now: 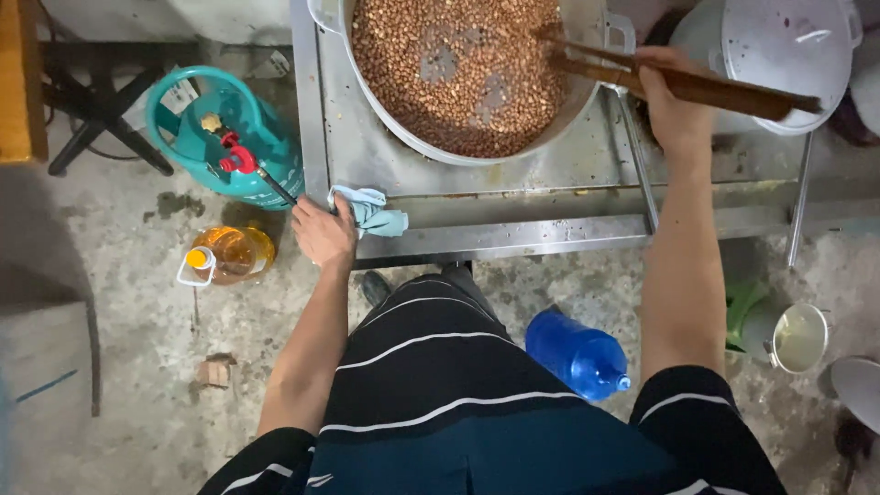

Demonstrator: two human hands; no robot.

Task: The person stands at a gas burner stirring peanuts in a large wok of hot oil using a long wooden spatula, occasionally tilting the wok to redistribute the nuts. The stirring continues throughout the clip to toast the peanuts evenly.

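Observation:
A big metal pan (587, 96) full of brown nuts (458, 73) sits on a steel stove table (513, 229). My right hand (669, 96) is closed around a long wooden paddle (715, 90) whose blade reaches into the nuts at the pan's right side. My left hand (323, 231) rests at the table's front left corner, its fingers on a light blue cloth (374, 209) lying on the edge.
A teal gas cylinder (229, 137) with a red valve stands left of the table. On the concrete floor are a bottle of yellow oil (229, 254), a blue bottle (577, 353) and a metal cup (799, 337). A large metal lid (779, 55) lies at the top right.

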